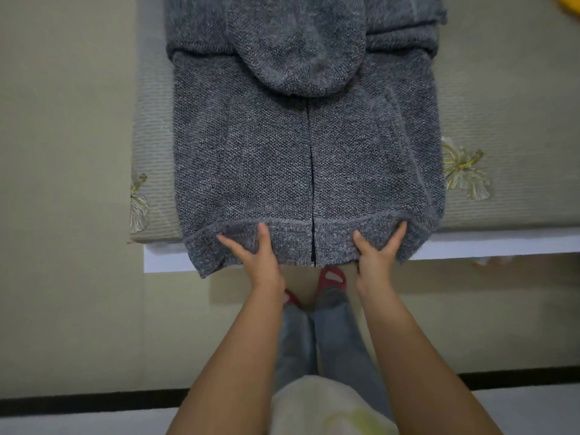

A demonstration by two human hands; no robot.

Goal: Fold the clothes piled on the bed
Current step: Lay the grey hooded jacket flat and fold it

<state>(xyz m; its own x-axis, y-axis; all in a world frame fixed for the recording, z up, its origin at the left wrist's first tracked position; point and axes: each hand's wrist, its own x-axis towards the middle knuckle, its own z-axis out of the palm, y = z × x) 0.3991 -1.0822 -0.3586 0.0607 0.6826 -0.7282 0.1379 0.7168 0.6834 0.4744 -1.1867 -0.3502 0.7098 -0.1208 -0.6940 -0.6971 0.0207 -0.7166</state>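
1. Grey speckled knit hooded cardigan (301, 158) lies flat on the bed with the striped, flower-printed cover (508, 120), front opening up, hood turned down over the chest. Its ribbed hem hangs over the near bed edge.
2. Long axis runs straight away from the person: hem nearest, hood and shoulders farthest. Sleeves appear tucked across near the shoulders.
3. Left hand (257, 249) grips the hem left of the centre slit, thumb on top, remaining fingers hidden under the fabric.
4. Right hand (379, 249) grips the hem right of the slit in the same manner. Both stand about equally far from the slit.
5. Judgement: the fold turns on carrying the hem forward along that axis, towards the hood, both hands level to keep the edge square.
6. Yellow item (569, 7) at the far right corner; unidentifiable.
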